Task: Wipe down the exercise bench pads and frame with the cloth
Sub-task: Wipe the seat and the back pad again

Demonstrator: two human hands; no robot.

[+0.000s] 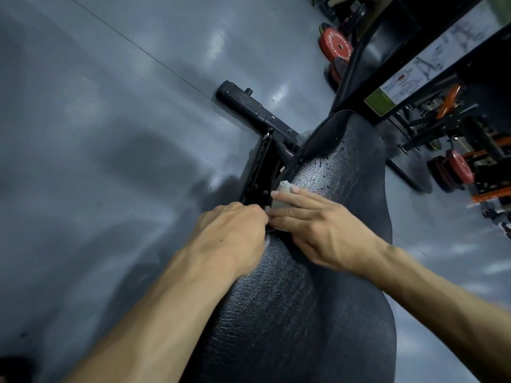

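Cloth (280, 199) sits at the gap between bench pads (290, 313), beside the frame (258, 172). Our right hand (323, 230) presses it flat-fingered; our left hand (232, 230) pinches its edge. We judge it may snag in the hinge.

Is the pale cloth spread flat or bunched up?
Bunched: the pale cloth shows only as a small wad under the right hand's straight fingers, at the black textured bench pad's edge.
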